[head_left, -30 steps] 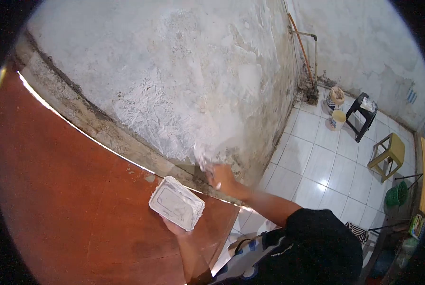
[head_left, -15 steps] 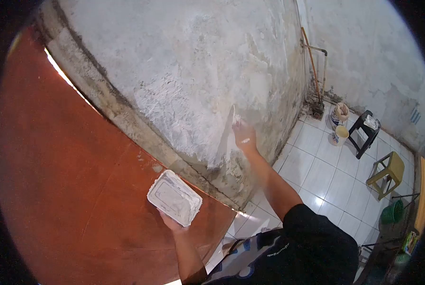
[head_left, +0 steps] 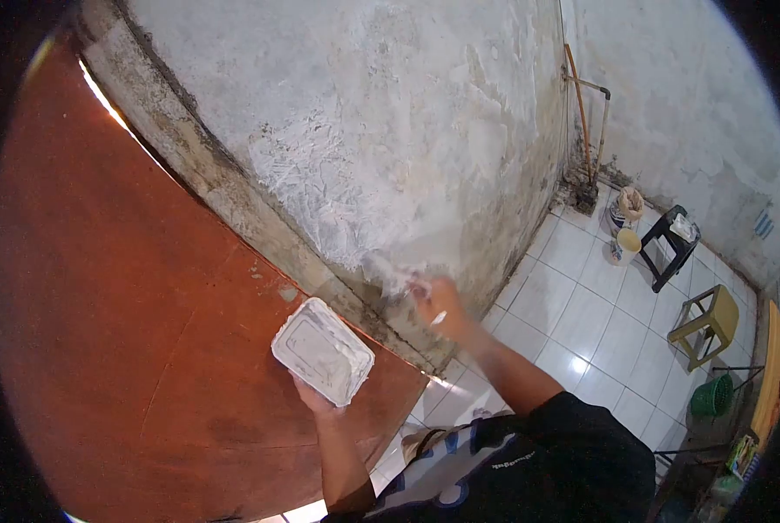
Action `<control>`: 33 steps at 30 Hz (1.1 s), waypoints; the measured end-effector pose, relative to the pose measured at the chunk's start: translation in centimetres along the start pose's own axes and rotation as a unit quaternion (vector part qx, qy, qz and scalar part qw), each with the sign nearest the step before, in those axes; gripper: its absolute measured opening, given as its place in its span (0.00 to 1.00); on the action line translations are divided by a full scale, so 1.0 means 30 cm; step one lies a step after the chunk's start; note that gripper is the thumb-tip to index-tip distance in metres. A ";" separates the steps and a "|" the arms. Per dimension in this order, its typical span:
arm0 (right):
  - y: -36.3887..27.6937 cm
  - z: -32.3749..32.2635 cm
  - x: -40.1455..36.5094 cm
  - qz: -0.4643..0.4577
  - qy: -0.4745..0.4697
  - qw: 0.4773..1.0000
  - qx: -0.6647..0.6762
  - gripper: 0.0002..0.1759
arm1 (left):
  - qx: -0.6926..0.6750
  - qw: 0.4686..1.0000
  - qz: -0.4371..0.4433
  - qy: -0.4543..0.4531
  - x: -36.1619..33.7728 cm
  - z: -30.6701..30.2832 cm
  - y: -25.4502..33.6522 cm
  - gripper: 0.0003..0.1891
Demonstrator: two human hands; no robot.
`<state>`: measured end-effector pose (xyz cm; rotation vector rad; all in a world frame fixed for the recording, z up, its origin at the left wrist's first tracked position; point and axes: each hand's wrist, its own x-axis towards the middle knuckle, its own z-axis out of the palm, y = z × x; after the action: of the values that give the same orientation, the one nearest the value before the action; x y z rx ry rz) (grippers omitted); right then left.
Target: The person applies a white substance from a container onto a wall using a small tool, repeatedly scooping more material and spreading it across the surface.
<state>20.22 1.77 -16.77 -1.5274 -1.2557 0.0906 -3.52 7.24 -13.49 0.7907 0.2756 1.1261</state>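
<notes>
My left hand (head_left: 313, 398) supports a white rectangular plastic tub (head_left: 313, 347) from below, its rim and inside smeared with white putty. My right hand (head_left: 440, 308) grips a putty knife (head_left: 390, 272), blurred by motion and coated white. The blade lies low against the grey plaster wall (head_left: 460, 113), close above its bottom ledge. Rough white putty (head_left: 320, 179) covers the wall left of and above the blade. A white smear marks the right hand near the wrist.
A reddish-brown surface (head_left: 128, 288) spreads on the left below the concrete ledge (head_left: 181, 148). On the white tiled floor (head_left: 573, 301) to the right stand a black stool (head_left: 667, 248), a yellowish stool (head_left: 712, 318), small buckets (head_left: 625, 244) and a green basket (head_left: 712, 397). Pipes (head_left: 601, 122) run up the corner.
My right hand has swept the putty knife down and slightly left along the wall, towards the ledge. My left hand keeps the tub in nearly the same place.
</notes>
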 end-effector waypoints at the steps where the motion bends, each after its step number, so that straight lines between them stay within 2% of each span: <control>1: -0.021 -0.044 0.022 0.076 0.035 0.996 0.039 0.13 | 0.033 0.999 0.026 -0.020 -0.007 0.020 0.002 0.33; 2: -0.024 -0.081 0.046 0.151 0.072 0.983 0.077 0.13 | 0.034 0.999 0.024 -0.022 -0.007 0.007 0.002 0.33; 4: 0.092 -0.086 0.086 0.151 0.156 0.976 0.001 0.12 | -0.040 0.997 -0.042 0.046 0.001 -0.030 -0.005 0.33; 5: 0.133 -0.082 0.111 0.151 0.156 0.976 0.000 0.12 | -0.041 0.997 -0.042 0.045 0.002 -0.034 -0.006 0.33; 7: 0.198 -0.063 0.146 0.147 0.242 0.958 -0.040 0.10 | -0.049 0.998 -0.037 0.029 0.000 -0.041 -0.007 0.34; 8: 0.222 -0.030 0.151 0.146 0.242 0.958 -0.039 0.10 | -0.049 0.998 -0.036 0.029 -0.003 -0.048 -0.006 0.34; 10: 0.221 0.053 0.152 -0.009 0.283 0.957 -0.071 0.08 | -0.074 0.997 0.001 -0.025 -0.014 -0.061 -0.004 0.29; 12: 0.147 0.131 0.095 0.012 0.150 0.985 -0.087 0.07 | -0.040 0.999 0.005 -0.015 -0.014 -0.061 0.002 0.32; 13: 0.121 0.148 0.059 0.012 0.150 0.985 -0.087 0.07 | -0.006 1.000 0.007 -0.007 -0.015 -0.061 0.003 0.35; 15: 0.072 0.158 0.016 -0.063 0.163 0.984 -0.030 0.07 | -0.004 1.000 0.005 0.004 -0.022 -0.083 0.003 0.35; 16: 0.060 0.139 0.027 -0.064 0.166 0.984 -0.031 0.07 | -0.005 1.000 0.005 0.015 -0.018 -0.092 0.001 0.35; 18: 0.053 0.078 0.058 0.035 0.257 0.966 -0.003 0.08 | 0.003 1.000 -0.003 0.015 -0.008 -0.097 -0.002 0.35; 19: 0.070 0.056 0.080 0.036 0.257 0.966 -0.003 0.08 | 0.013 1.000 -0.012 0.020 -0.012 -0.093 0.002 0.36; 21: 0.114 0.017 0.152 0.217 0.225 0.948 -0.052 0.17 | 0.025 0.999 -0.009 0.019 -0.014 -0.057 0.007 0.36; 22: 0.154 0.032 0.185 0.216 0.227 0.948 -0.052 0.17 | 0.037 0.999 -0.005 0.018 -0.013 -0.039 0.006 0.36; 24: 0.203 0.076 0.243 0.132 0.262 0.945 -0.146 0.15 | 0.040 0.999 0.003 0.013 -0.012 -0.028 0.003 0.36; 25: 0.196 0.102 0.249 0.131 0.265 0.944 -0.145 0.15 | 0.044 0.999 0.011 0.008 -0.005 -0.028 0.003 0.36; 27: 0.148 0.178 0.219 0.064 0.192 0.971 -0.125 0.13 | 0.038 0.999 0.020 0.001 0.002 -0.079 -0.004 0.36; 29: 0.073 0.209 0.131 0.058 0.111 0.990 -0.057 0.06 | 0.030 0.999 0.027 0.001 0.005 -0.102 -0.008 0.36; 31: 0.072 0.265 0.021 0.010 0.007 0.998 -0.059 0.06 | -0.027 0.999 -0.018 0.017 -0.001 -0.110 -0.007 0.34; 32: 0.073 0.273 -0.034 0.013 0.001 0.998 -0.063 0.06 | -0.032 0.999 -0.021 0.023 -0.004 -0.126 -0.011 0.34; 33: 0.044 0.261 -0.079 -0.055 0.006 0.997 -0.060 0.06 | -0.039 0.998 -0.033 0.022 -0.001 -0.149 -0.016 0.34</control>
<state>15.10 5.48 -22.11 -1.5544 -1.3536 -0.0672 -5.75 9.02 -16.99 0.6833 0.2907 1.0866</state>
